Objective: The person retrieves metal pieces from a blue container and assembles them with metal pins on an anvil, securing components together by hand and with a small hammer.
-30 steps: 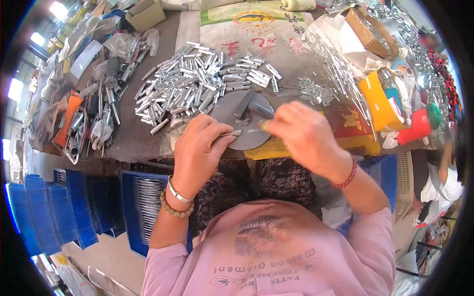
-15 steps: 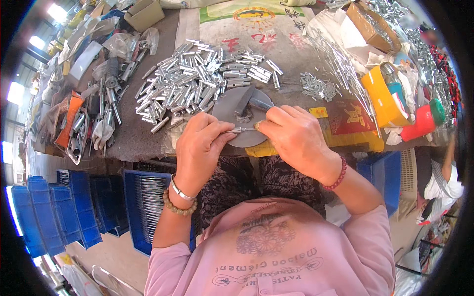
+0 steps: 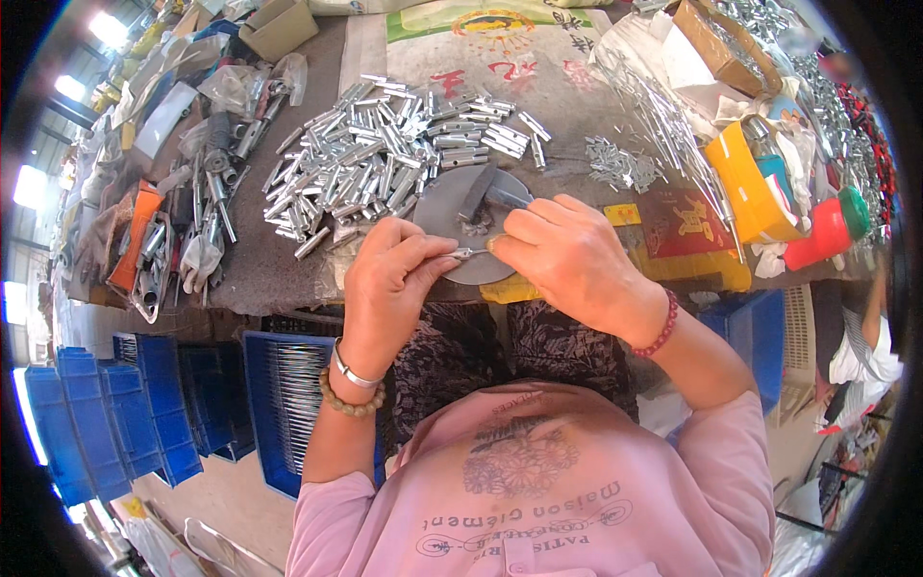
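My left hand (image 3: 392, 274) pinches a short silver metal tube (image 3: 466, 253) between thumb and fingertips, low over a round grey disc (image 3: 492, 271). My right hand (image 3: 577, 260) is closed at the tube's right end, its thumb and forefinger pinching a thin metal pin that the fingers mostly hide. Just beyond the fingertips, a dark metal bar (image 3: 477, 192) slants up from the disc. Past the disc and to its left lies a big heap of similar silver tubes (image 3: 361, 159). To the right is a small pile of little metal pieces (image 3: 620, 165).
Long thin rods (image 3: 663, 125) lie at right, near a yellow container (image 3: 755, 183) and a red-and-green one (image 3: 827, 236). Tools and plastic bags clutter the left, with an orange piece (image 3: 135, 236). Below the table edge, a blue crate (image 3: 264, 404) holds metal rods. Another person (image 3: 856, 356) is at far right.
My right hand has moved slightly left, bringing its fingertips closer to my left hand; less of the thin end shows between them. My left hand stays nearly in place.
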A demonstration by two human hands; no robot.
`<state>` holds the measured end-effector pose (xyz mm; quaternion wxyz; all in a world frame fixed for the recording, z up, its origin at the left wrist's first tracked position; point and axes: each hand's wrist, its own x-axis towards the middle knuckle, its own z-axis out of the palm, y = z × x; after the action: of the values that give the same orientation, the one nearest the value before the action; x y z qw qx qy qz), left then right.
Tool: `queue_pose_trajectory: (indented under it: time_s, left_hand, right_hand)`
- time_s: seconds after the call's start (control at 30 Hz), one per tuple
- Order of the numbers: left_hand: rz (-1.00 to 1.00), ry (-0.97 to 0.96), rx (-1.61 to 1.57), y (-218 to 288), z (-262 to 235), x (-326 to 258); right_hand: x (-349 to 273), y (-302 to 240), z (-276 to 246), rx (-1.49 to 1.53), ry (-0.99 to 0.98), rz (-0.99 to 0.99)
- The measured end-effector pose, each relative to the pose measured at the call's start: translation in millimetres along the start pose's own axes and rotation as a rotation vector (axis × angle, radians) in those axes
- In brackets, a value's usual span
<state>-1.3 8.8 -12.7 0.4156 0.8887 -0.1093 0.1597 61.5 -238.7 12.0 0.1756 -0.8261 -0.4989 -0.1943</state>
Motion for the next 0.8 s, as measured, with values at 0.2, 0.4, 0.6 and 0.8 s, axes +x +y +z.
queue_pose_trajectory:
  time_s: [0.2,0.4,0.6,0.8]
  left_hand:
    - [0.012,-0.002,0.019,2,-3,3]
    - [-0.005,-0.019,0.036,5,-4,-2]
    - [0.024,-0.010,0.085,6,-2,3]
    - [0.099,0.011,0.101,10,3,10]
  right_hand:
    - [3,-3,11,-0.016,0.043,-0.014]
    - [-26,29,-20,-0.054,0.203,0.342]
    - [-61,72,-35,-0.049,0.067,0.733]
    - [-75,87,-21,-0.087,0.118,0.682]
